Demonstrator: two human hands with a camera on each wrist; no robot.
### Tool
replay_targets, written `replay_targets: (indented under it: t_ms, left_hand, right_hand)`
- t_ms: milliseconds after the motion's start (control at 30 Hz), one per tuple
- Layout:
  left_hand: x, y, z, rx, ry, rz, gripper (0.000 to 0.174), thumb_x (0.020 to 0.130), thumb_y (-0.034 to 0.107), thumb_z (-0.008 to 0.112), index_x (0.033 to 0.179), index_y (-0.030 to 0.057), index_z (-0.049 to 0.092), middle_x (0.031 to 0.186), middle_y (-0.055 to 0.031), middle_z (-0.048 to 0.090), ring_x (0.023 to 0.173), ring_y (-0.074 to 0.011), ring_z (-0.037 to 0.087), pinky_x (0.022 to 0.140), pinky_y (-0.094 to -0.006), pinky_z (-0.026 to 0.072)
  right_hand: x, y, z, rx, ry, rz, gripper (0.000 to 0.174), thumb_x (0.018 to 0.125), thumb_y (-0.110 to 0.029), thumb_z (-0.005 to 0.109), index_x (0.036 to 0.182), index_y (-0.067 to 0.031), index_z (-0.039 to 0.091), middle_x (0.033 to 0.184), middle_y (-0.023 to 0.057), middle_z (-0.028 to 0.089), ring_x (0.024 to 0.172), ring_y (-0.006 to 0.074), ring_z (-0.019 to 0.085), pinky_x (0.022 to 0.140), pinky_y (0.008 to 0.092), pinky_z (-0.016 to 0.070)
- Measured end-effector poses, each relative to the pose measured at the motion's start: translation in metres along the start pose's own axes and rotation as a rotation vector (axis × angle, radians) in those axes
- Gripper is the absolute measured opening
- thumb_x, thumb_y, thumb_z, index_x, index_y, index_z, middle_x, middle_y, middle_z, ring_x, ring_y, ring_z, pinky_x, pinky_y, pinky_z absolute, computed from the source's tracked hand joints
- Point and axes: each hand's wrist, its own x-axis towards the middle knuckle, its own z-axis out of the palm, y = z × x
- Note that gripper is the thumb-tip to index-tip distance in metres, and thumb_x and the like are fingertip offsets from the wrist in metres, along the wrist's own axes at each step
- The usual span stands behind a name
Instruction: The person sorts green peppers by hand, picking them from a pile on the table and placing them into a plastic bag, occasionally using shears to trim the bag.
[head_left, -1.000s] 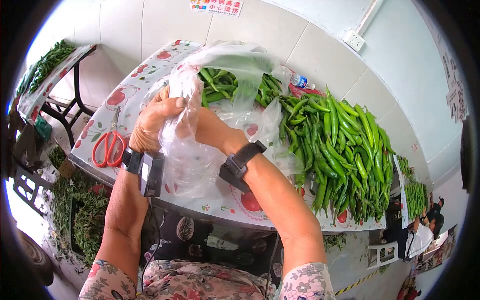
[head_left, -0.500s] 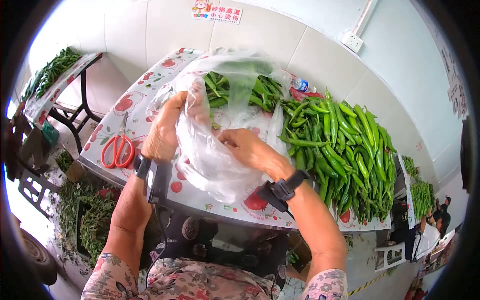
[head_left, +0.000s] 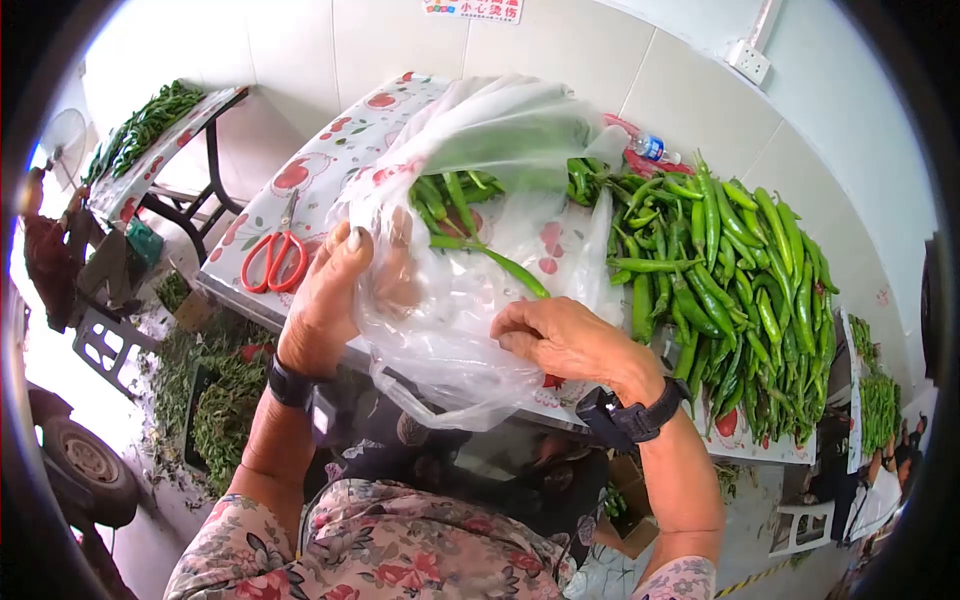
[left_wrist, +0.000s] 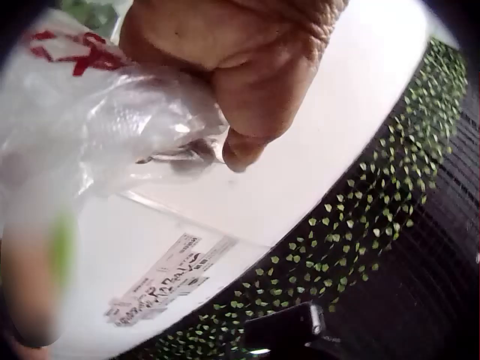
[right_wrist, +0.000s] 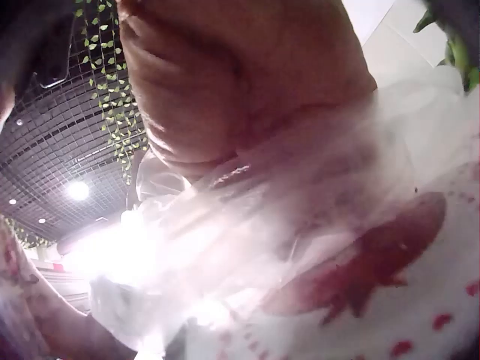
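Right hand (head_left: 570, 340): was up beside the left hand (head_left: 330, 295) 1.0 s ago. It has since moved down and outward, now gripping the plastic bag (head_left: 450, 330) at its lower right edge. The bag is spread wider between the hands.

Bright daylight fills the head view, which bends at its dark round edges; both wrist views are blurred, the right one washed by glare.

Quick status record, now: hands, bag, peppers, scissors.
left hand: grips bag on its left side
right hand: grips bag on its right side
bag: clear plastic, held between both hands at table edge
peppers: green pile on table, right of bag
scissors: red-handled, on table, left of bag
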Motion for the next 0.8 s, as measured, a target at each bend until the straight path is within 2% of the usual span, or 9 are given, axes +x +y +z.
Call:
replay_targets:
  t_ms: [200,300,333,433,567,600,700,733,800]
  left_hand:
    - [-0.003,-0.017,-0.037,0.142,-0.062,-0.005,0.035,0.080,0.024,0.063,0.105,0.0006,0.054,0.079,-0.0021,0.057,0.063,-0.0075,0.053,0.057,-0.0212,0.0453]
    - [-0.009,-0.013,-0.032,0.153,-0.020,-0.060,0.030,0.083,0.017,0.056,0.108,-0.0003,0.055,0.083,-0.0031,0.060,0.071,-0.0103,0.058,0.065,-0.0234,0.0483]
    - [-0.009,-0.014,-0.034,0.141,-0.007,-0.075,0.030,0.085,0.017,0.054,0.109,-0.0003,0.054,0.084,-0.0033,0.060,0.074,-0.0110,0.058,0.067,-0.0244,0.0484]
    - [-0.014,-0.024,-0.039,-0.204,0.053,-0.146,0.031,0.089,0.019,0.051,0.113,-0.0001,0.053,0.089,-0.0037,0.059,0.081,-0.0121,0.058,0.072,-0.0266,0.0479]
    - [-0.016,-0.020,-0.039,-0.428,0.067,-0.234,0.036,0.093,0.029,0.051,0.116,0.0010,0.052,0.094,-0.0048,0.057,0.083,-0.0124,0.056,0.073,-0.0265,0.0469]
    - [-0.015,-0.018,-0.032,-0.370,0.167,-0.258,0.044,0.090,0.035,0.057,0.118,0.0017,0.051,0.093,-0.0045,0.058,0.075,-0.0116,0.054,0.070,-0.0247,0.0461]
    - [-0.011,-0.014,-0.051,-0.127,-0.173,-0.260,0.053,0.081,0.033,0.067,0.120,0.0004,0.051,0.077,0.0006,0.054,0.063,-0.0110,0.051,0.071,-0.0319,0.0528]
    - [-0.007,-0.018,-0.059,-0.038,-0.211,-0.316,0.052,0.079,0.032,0.070,0.116,-0.0006,0.053,0.071,0.0019,0.051,0.056,-0.0099,0.048,0.066,-0.0285,0.0529]
    - [-0.006,-0.015,-0.053,-0.094,-0.124,-0.308,0.048,0.079,0.029,0.070,0.113,-0.0001,0.054,0.073,0.0009,0.053,0.057,-0.0095,0.050,0.064,-0.0264,0.0519]
  right_hand:
    - [0.007,0.006,0.001,0.117,0.103,-0.048,0.018,0.083,-0.014,0.056,0.093,-0.0007,0.062,0.087,0.0196,0.064,0.083,0.0358,0.061,0.072,0.0405,0.0472]
    - [0.021,0.007,-0.009,-0.234,0.337,0.013,0.015,0.082,-0.008,0.057,0.094,0.0007,0.060,0.088,0.0184,0.065,0.082,0.0326,0.063,0.072,0.0372,0.0482]
    - [0.027,0.017,-0.008,-0.328,0.461,-0.084,0.016,0.080,-0.010,0.058,0.091,0.0012,0.061,0.087,0.0199,0.065,0.081,0.0371,0.062,0.072,0.0411,0.0482]
    - [0.042,0.034,-0.006,-0.620,0.330,0.100,0.019,0.078,-0.011,0.059,0.092,0.0012,0.061,0.084,0.0211,0.064,0.078,0.0379,0.062,0.072,0.0428,0.0482]
    - [0.052,0.024,-0.010,-0.571,0.252,0.162,0.023,0.076,-0.010,0.060,0.095,0.0024,0.059,0.083,0.0219,0.064,0.079,0.0379,0.062,0.072,0.0424,0.0476]
    - [0.052,0.016,-0.012,-0.514,0.250,0.155,0.023,0.076,-0.010,0.060,0.096,0.0028,0.059,0.083,0.0221,0.063,0.079,0.0378,0.062,0.072,0.0422,0.0475]
    - [0.058,0.000,-0.014,-0.319,0.254,0.009,0.025,0.076,-0.010,0.060,0.097,0.0037,0.058,0.083,0.0228,0.063,0.078,0.0371,0.061,0.071,0.0417,0.0470]
    - [0.061,-0.003,-0.013,-0.247,0.256,-0.058,0.026,0.076,-0.010,0.060,0.097,0.0039,0.057,0.083,0.0231,0.063,0.078,0.0369,0.061,0.071,0.0416,0.0468]
    - [0.073,-0.012,-0.012,-0.253,0.210,-0.111,0.026,0.076,-0.010,0.059,0.098,0.0047,0.056,0.085,0.0239,0.062,0.080,0.0368,0.061,0.072,0.0411,0.0465]
